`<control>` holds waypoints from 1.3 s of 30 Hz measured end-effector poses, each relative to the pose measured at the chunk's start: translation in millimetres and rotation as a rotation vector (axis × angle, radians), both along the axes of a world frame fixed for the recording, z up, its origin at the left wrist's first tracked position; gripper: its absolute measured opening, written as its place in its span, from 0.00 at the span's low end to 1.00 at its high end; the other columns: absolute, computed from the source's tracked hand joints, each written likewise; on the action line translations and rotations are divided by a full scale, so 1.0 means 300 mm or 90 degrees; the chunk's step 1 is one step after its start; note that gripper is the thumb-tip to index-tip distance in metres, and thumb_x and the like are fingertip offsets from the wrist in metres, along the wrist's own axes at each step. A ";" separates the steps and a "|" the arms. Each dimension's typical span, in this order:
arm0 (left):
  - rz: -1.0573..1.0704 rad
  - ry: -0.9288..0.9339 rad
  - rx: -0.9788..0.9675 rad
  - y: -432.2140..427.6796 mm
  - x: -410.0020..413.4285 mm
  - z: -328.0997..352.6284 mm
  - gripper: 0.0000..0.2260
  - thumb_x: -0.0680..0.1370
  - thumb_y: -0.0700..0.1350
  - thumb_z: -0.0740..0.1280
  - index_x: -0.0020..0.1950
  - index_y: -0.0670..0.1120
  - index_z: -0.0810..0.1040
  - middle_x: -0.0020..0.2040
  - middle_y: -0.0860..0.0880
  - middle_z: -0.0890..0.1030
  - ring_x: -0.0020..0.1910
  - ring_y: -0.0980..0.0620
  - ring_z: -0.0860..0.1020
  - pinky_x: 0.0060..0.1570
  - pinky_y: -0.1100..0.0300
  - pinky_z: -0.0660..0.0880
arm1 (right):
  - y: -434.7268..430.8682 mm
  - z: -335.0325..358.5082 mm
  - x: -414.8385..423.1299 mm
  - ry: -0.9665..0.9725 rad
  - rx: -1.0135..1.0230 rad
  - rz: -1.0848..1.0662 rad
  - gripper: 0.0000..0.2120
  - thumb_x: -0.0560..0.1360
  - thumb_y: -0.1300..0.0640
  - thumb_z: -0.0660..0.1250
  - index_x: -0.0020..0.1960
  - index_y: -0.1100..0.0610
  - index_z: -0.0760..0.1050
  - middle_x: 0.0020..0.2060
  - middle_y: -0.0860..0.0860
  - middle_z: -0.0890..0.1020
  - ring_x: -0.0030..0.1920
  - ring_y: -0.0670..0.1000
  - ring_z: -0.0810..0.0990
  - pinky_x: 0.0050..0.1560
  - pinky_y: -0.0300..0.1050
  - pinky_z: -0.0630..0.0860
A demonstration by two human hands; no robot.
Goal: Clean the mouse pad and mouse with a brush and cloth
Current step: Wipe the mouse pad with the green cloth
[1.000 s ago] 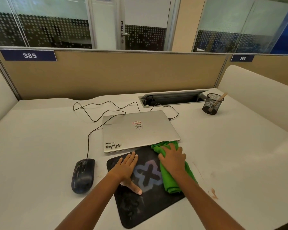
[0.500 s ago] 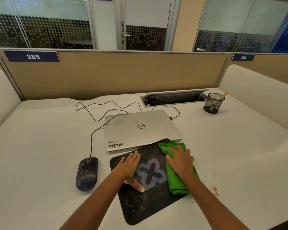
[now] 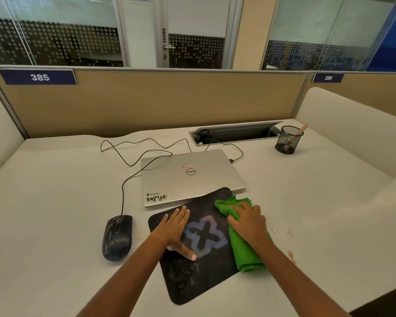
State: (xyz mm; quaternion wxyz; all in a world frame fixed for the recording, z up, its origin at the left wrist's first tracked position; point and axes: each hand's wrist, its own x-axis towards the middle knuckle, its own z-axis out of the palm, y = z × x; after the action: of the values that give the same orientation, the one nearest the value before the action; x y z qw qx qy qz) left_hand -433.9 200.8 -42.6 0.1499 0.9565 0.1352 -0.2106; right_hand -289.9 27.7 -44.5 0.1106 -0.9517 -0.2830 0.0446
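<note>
The right hand [image 3: 247, 223], fingers curled over a bunched green cloth [image 3: 245, 255], has slid slightly toward the right edge of the black mouse pad [image 3: 185, 280] (wiping is underway), the left hand [image 3: 173, 227] pressing flat on it, the mouse [image 3: 117, 237] untouched just left.

The left hand [image 3: 173, 229] and right hand [image 3: 247, 225] are bare. Behind them the left forearm [image 3: 124, 277] and right forearm [image 3: 295, 275] run uncovered back to the lower edge of view. The fingers are slender, and the left thumb [image 3: 188, 253] ends in a short, plain nail.
</note>
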 end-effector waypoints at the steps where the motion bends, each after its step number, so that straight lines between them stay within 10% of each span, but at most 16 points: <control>1: -0.001 0.000 0.002 -0.001 -0.001 0.001 0.55 0.68 0.62 0.70 0.75 0.43 0.34 0.77 0.46 0.35 0.76 0.46 0.36 0.74 0.48 0.38 | 0.005 0.002 -0.018 -0.005 -0.002 -0.008 0.21 0.76 0.45 0.57 0.68 0.45 0.65 0.69 0.48 0.66 0.63 0.56 0.65 0.60 0.51 0.68; 10: -0.008 0.013 0.017 0.001 0.003 0.005 0.56 0.68 0.64 0.70 0.75 0.41 0.33 0.76 0.45 0.34 0.76 0.45 0.36 0.74 0.47 0.38 | -0.027 -0.056 -0.221 -0.037 0.032 0.139 0.21 0.73 0.42 0.57 0.66 0.41 0.66 0.65 0.44 0.69 0.59 0.52 0.66 0.56 0.46 0.68; 39: 0.077 0.037 0.064 -0.074 -0.009 0.037 0.50 0.70 0.57 0.71 0.76 0.45 0.38 0.78 0.46 0.39 0.77 0.44 0.41 0.74 0.45 0.48 | -0.143 -0.017 -0.201 -0.028 0.017 -0.032 0.23 0.75 0.43 0.56 0.69 0.45 0.64 0.68 0.49 0.67 0.64 0.55 0.65 0.60 0.48 0.67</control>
State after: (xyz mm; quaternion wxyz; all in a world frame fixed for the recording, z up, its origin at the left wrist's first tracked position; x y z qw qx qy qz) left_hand -436.8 178.4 -31.5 0.1098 0.9465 0.2074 -0.2216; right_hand -350.1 -15.1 -49.5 0.1177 -0.9576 -0.2622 0.0172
